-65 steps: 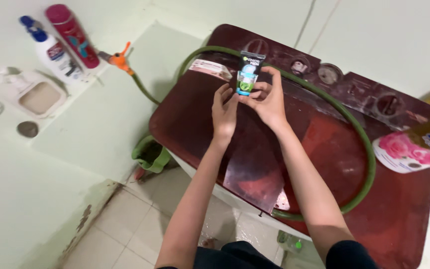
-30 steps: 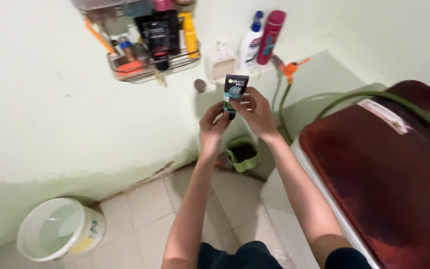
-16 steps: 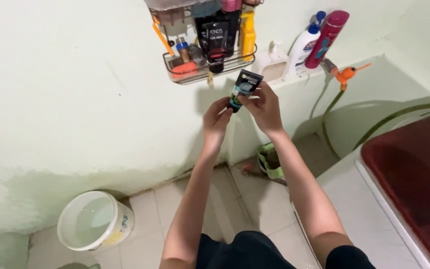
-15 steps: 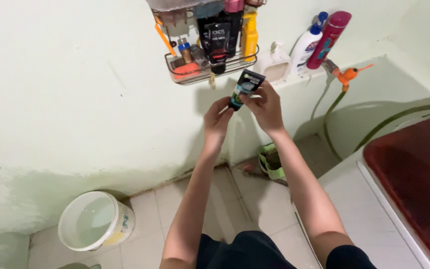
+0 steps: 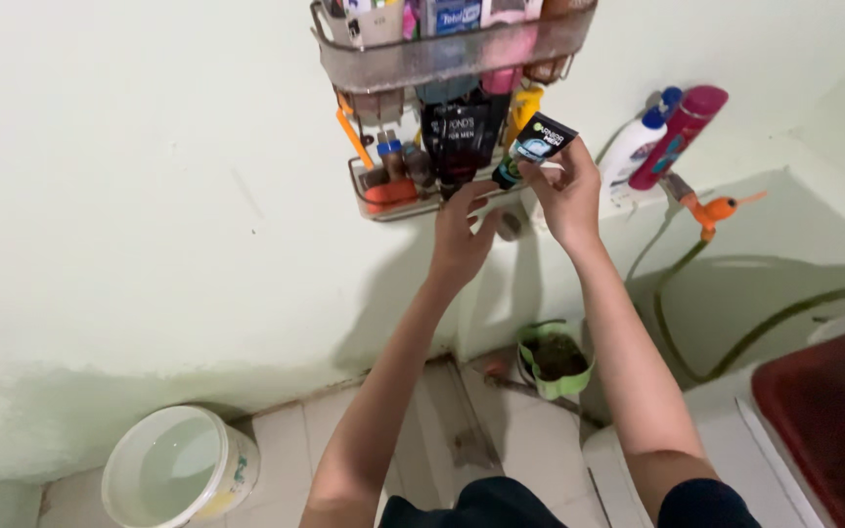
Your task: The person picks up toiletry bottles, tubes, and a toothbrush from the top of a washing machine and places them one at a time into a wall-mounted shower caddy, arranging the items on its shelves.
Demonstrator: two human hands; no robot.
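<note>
Black tube (image 5: 536, 145) with a green cap, pinched at its upper end by right hand (image 5: 567, 191), tilted, just in front of wire wall rack (image 5: 413, 191). Left hand (image 5: 462, 230) right below, fingers loosely curled, thumb near the cap; contact unclear. Crowding the rack: larger black tube (image 5: 457, 137), yellow bottle (image 5: 523, 103), small dark-capped bottles, orange handle. Right of it, white bottle (image 5: 633, 147) and pink bottle (image 5: 677, 137) on a ledge, orange tap (image 5: 716, 208) with green hose (image 5: 735, 332). Below: green pot (image 5: 555, 360), white bucket (image 5: 178, 469). Upper shelf cut off at top; dark red lid (image 5: 833, 420) cut off at right.
</note>
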